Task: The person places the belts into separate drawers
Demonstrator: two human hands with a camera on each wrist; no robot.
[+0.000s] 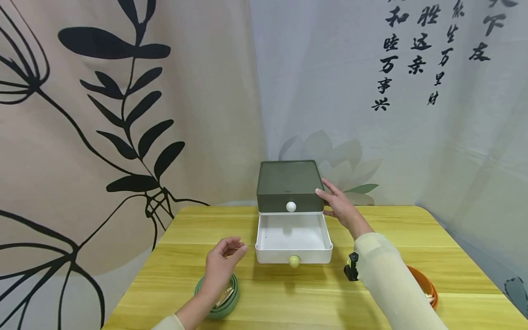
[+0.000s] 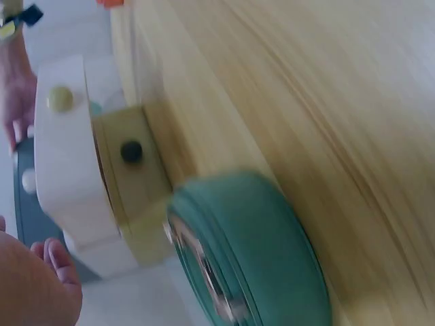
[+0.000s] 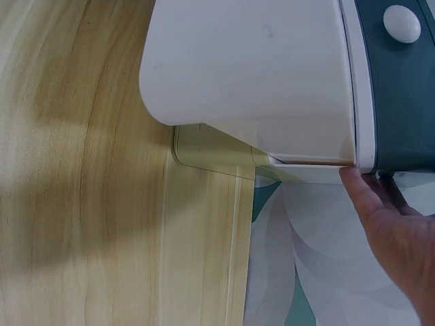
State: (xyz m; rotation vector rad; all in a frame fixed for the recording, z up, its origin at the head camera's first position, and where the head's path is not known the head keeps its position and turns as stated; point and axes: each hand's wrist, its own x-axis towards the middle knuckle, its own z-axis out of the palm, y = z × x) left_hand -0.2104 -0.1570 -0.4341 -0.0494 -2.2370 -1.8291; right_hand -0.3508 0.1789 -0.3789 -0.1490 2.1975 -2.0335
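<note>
A small chest of drawers [image 1: 288, 178] stands at the back of the table, its dark green top tier closed. Below, the white drawer [image 1: 264, 256] with a yellow-green knob [image 1: 294, 261] is pulled out, and its inside looks bare. My right hand [image 1: 343, 208] rests its fingers on the chest's right side; in the right wrist view a fingertip [image 3: 353, 180] touches near the white tier's edge. Over a green round bowl [image 1: 227, 310] hovers my left hand [image 1: 220, 263], fingers loosely bent and holding nothing. Small pale and shiny items lie in that bowl, partly hidden by the wrist.
An orange bowl [image 1: 426, 284] with whitish pieces sits at the right, partly behind my right sleeve [image 1: 392, 270]. The left wrist view shows a yellowish bottom tier [image 2: 151, 173] with a dark knob [image 2: 131, 151]. A printed curtain [image 1: 214, 114] hangs behind the wooden table [image 1: 165, 275].
</note>
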